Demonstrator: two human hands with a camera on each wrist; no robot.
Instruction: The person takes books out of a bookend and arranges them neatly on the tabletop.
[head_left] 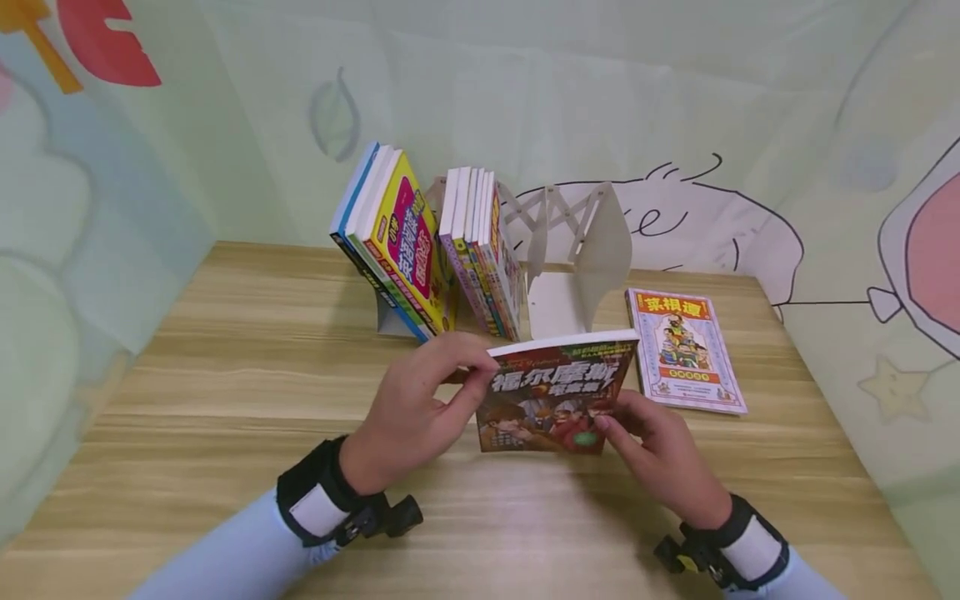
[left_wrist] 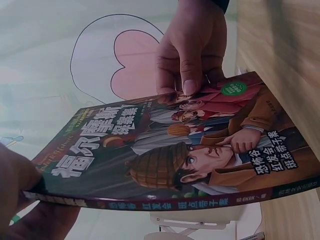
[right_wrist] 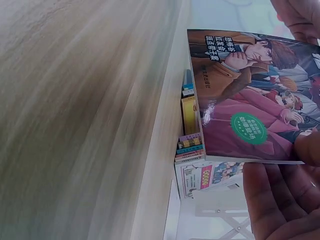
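Observation:
A dark-covered book point(head_left: 558, 396) with an illustrated front is held up above the table, its cover facing me. My left hand point(head_left: 420, 408) pinches its upper left corner, thumb in front. On the right edge, my right hand point(head_left: 663, 450) grips it, thumb on the cover and fingers behind. In the left wrist view the book point(left_wrist: 180, 150) shows a figure in a checked cap, its spine lowest in the picture. The right wrist view has the same book point(right_wrist: 255, 95) with a round green badge near the right thumb.
Behind the hands, a white expandable bookend rack point(head_left: 611, 242) holds thin upright books point(head_left: 480, 250). Thicker books point(head_left: 397, 242) lean at its left, a yellow one outermost. A purple-bordered book point(head_left: 684, 350) lies flat on the wooden table point(head_left: 247, 350) at right. Printed cloth walls surround the table.

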